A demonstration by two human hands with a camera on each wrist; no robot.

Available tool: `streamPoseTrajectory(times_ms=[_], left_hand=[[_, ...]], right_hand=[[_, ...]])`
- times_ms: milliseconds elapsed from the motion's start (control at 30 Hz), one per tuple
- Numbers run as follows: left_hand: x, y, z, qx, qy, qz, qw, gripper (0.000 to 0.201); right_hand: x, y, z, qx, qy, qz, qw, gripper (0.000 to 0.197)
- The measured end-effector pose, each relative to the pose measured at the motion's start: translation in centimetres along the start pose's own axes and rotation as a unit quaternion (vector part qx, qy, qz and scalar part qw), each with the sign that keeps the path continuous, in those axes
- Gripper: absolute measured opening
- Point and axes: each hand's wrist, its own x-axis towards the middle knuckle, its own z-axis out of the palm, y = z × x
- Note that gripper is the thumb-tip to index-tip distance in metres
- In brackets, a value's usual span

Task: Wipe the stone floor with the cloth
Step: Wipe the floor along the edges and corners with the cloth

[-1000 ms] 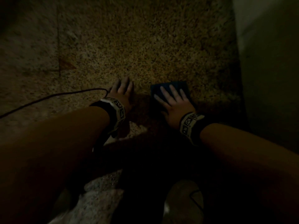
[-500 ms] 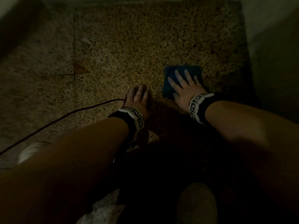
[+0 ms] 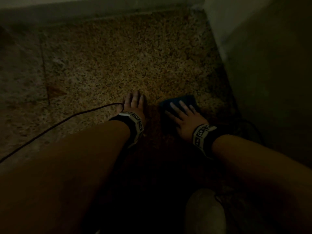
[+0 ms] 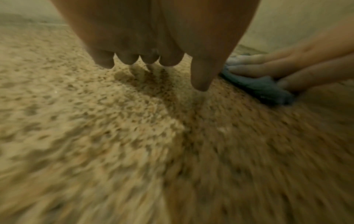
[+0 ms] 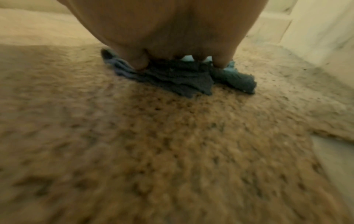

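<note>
A dark blue cloth (image 3: 181, 100) lies on the speckled stone floor (image 3: 118, 61), close to the right wall. My right hand (image 3: 183, 114) presses flat on the cloth with straight, spread fingers. The right wrist view shows the crumpled cloth (image 5: 172, 77) under the fingertips (image 5: 140, 63). My left hand (image 3: 134, 103) rests flat on bare floor just left of the cloth, fingers straight. In the left wrist view the left hand (image 4: 153, 60) hovers close to the floor (image 4: 134, 121), with the cloth (image 4: 256, 86) and right hand (image 4: 277, 68) to its right.
A wall (image 3: 270, 65) rises on the right and a low ledge (image 3: 84, 9) runs along the back. A thin black cable (image 3: 59, 124) trails across the floor from the left wrist. A pale rounded object (image 3: 204, 211) sits at the bottom. The scene is dim.
The right hand slid the cloth forward, away from me, then back toward me. The left hand stayed planted on the floor. The head view shifted.
</note>
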Motion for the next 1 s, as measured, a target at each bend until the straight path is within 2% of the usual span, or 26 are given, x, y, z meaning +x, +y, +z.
streamPoseTrajectory(times_ms=[133,300,433,600,733,867,1000], left_hand=[[1.1,0.7,-0.4,-0.008,0.021,-0.028,0.999,0.078],[2.2,0.7,0.2,0.001,0.027,-0.021,0.999,0.084],[2.5,0.9,-0.1,-0.003,0.017,-0.032,0.999,0.088],[2.4,1.0,-0.4,-0.004,0.007,-0.042,0.999,0.091],[1.8,1.5,-0.7,-0.010,0.008,-0.046,0.999,0.089],[1.1,2.1,-1.0,-0.031,0.041,-0.018,0.999,0.083],[1.8,3.7,-1.2,0.049,0.059,0.036,0.996,0.081]], right_hand=[[0.5,0.3,-0.5,0.014,0.009,0.013,1.000,0.059],[3.6,1.9,-3.4,0.108,0.024,0.058,0.992,0.058],[6.1,3.3,-6.4,0.145,0.013,0.082,0.986,0.058],[6.9,3.3,-7.3,0.157,0.026,0.100,0.982,0.061],[5.7,3.7,-6.5,0.115,0.008,0.063,0.991,0.062],[1.9,4.2,-2.8,0.070,-0.008,0.030,0.997,0.065],[-0.3,4.6,0.4,0.061,-0.034,0.030,0.997,0.068]])
